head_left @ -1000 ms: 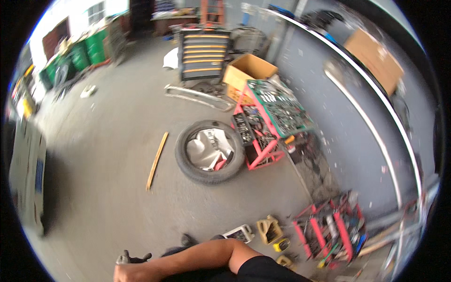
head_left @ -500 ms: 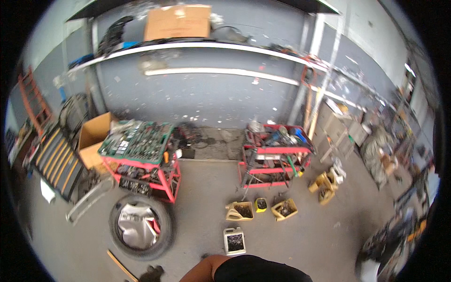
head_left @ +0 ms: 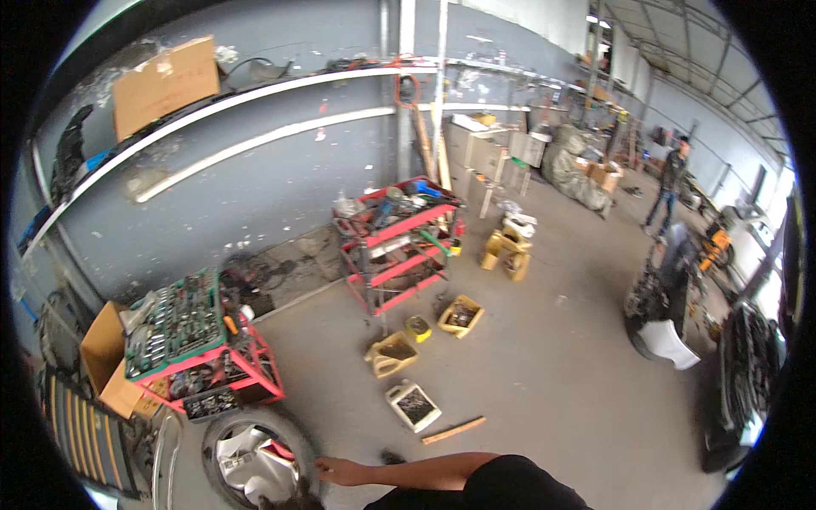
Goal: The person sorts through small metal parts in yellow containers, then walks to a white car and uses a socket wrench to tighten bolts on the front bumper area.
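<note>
My left arm, bare below a black sleeve, comes in at the lower edge and stretches toward the left. At its end, my left hand (head_left: 337,472) is over or beside the right edge of a black tyre (head_left: 223,486) lying on the floor. Its fingers are blurred, so I cannot make out whether they hold anything. Crumpled silver and red sheeting (head_left: 257,463) fills the tyre's middle. My right hand is out of view.
A red cart (head_left: 255,374) bears a green socket tray (head_left: 174,327); another red cart (head_left: 398,224) carries tools. Cut-open jugs (head_left: 393,348) and a wooden stick (head_left: 455,429) lie on the floor. A person (head_left: 671,183) stands far right, beyond black car parts (head_left: 667,293).
The view has swung to the right and tilted, bringing in the far person and more of the workshop. My left forearm and hand have come into view beside the tyre.
</note>
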A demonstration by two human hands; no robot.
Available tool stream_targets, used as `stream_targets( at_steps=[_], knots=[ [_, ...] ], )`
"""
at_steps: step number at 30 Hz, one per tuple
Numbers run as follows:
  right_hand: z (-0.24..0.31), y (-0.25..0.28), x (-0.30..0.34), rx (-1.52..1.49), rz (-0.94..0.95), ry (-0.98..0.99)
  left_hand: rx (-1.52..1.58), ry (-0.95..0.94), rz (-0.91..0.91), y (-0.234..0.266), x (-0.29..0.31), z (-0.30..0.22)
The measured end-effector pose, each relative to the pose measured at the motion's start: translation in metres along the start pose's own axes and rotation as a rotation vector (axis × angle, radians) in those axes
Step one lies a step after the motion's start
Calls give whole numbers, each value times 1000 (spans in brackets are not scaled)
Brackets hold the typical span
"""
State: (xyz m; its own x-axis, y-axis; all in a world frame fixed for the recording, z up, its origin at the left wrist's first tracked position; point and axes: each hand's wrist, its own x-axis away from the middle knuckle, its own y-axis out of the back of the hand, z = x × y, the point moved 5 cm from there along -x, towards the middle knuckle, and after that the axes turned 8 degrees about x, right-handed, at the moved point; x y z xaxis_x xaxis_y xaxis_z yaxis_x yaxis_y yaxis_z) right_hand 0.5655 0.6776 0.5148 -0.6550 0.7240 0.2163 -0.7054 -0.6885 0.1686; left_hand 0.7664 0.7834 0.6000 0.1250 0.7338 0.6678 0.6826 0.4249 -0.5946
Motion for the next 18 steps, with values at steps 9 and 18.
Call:
stream_targets(
  at_steps=[9, 18],
  knots=[
    [-35, -3, 179, -1074, -315, -66, -181, 33, 169, -146, -58, 67],
    [-51, 152, 332, -632, -791, -162, -708, -182, 292, -216, -122, 166]
  ],
)
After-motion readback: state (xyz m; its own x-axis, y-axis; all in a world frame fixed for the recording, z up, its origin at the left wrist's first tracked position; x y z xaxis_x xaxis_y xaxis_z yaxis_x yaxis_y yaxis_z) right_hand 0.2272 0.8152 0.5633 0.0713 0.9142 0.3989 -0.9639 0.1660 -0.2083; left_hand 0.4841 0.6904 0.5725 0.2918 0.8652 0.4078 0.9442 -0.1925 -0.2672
